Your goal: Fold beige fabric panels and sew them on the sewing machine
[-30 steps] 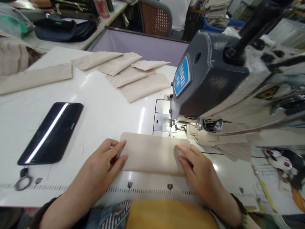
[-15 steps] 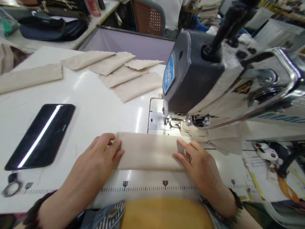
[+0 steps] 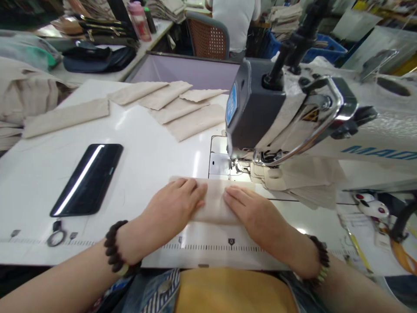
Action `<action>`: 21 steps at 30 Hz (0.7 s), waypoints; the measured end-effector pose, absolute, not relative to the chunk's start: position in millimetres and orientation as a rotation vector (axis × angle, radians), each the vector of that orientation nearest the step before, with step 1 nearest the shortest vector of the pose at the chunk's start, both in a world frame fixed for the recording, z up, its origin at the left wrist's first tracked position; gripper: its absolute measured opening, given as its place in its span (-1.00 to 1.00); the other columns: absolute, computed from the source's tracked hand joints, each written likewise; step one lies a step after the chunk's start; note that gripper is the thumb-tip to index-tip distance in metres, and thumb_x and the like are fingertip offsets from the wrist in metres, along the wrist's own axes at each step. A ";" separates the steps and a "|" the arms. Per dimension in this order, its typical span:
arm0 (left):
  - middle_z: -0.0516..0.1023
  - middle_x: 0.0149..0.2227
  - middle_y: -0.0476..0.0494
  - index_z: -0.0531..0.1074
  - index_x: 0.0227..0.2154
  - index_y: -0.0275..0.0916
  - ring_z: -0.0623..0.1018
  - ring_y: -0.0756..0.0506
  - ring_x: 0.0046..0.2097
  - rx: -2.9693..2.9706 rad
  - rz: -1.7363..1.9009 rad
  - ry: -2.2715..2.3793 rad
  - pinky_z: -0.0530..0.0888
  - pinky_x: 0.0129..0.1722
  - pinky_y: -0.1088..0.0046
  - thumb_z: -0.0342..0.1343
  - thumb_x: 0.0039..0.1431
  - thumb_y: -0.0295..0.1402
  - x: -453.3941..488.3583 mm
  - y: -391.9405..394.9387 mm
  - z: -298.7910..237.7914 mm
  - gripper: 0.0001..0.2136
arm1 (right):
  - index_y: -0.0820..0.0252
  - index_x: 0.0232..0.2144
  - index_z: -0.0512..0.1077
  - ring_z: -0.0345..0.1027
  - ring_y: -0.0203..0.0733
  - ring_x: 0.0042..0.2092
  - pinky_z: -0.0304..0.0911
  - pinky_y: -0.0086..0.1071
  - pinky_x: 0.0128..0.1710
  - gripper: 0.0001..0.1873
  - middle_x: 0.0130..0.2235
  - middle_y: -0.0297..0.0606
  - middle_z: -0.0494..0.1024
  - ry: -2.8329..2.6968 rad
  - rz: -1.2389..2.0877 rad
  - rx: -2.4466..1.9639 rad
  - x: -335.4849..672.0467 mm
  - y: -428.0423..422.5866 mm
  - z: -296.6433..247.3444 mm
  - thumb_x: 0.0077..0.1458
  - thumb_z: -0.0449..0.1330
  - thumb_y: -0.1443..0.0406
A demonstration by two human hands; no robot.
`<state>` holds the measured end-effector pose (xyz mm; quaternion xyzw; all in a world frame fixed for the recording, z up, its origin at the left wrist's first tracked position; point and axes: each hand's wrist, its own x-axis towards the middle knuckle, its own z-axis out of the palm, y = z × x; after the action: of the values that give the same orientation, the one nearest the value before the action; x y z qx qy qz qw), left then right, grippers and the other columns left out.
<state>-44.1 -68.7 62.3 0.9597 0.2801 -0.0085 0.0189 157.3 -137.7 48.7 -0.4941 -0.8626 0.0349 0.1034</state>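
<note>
A folded strip of beige fabric lies on the white sewing table in front of the needle area. On its left part rests my left hand, fingers bent and laid on the cloth rather than pinching it. My right hand lies on the right part, its fingers stretched out flat and close together. A short stretch of cloth shows between the two hands; its ends are partly covered. Just beyond the strip stands the sewing machine, its presser foot close to the cloth's far edge.
Several beige fabric pieces lie at the table's far side. A stack of cut pieces sits under the machine arm. A black phone and a ring holder lie left. A person is at the back.
Both hands have moved inward from the strip's ends towards its middle. The fingers that pinched the ends now lie on top of the cloth. The view has shifted left.
</note>
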 end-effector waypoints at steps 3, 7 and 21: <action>0.41 -0.30 -0.23 0.38 -0.23 -0.34 0.42 -0.21 -0.26 3.003 -0.086 0.935 0.44 -0.28 0.15 -0.06 0.23 -0.24 -37.1 -74.2 58.3 -0.74 | 0.37 -0.14 0.37 0.26 -0.06 -0.17 0.30 -0.18 -0.14 -0.75 -0.22 -0.09 0.42 -2.541 0.194 -1.563 149.8 -133.4 47.4 0.13 0.10 0.35; 0.34 -0.05 -0.42 0.30 -0.10 -0.51 0.35 -0.29 -0.01 3.007 0.144 0.898 0.39 -0.04 0.18 -0.09 0.24 -0.23 -36.9 -81.1 38.8 -0.62 | 0.42 -0.06 0.32 0.24 0.05 -0.12 0.24 -0.04 -0.08 -0.55 -0.19 -0.01 0.39 -2.536 0.036 -1.558 142.3 -135.2 34.0 0.11 0.13 0.17; -0.01 0.22 -0.53 0.05 0.13 -0.50 0.02 -0.35 0.25 2.978 0.141 1.075 0.17 0.14 0.05 -0.23 0.23 -0.02 -51.0 -80.3 14.0 -0.38 | 0.32 0.09 0.22 -0.03 0.06 0.19 -0.01 0.08 0.12 -0.55 0.17 0.03 0.15 -2.502 0.104 -1.486 145.2 -137.1 14.8 0.16 0.04 0.26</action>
<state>-51.0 -80.3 14.0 0.9395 0.3392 0.0446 -0.0140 145.2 -137.1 14.8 -0.5070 -0.8535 0.0355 0.1149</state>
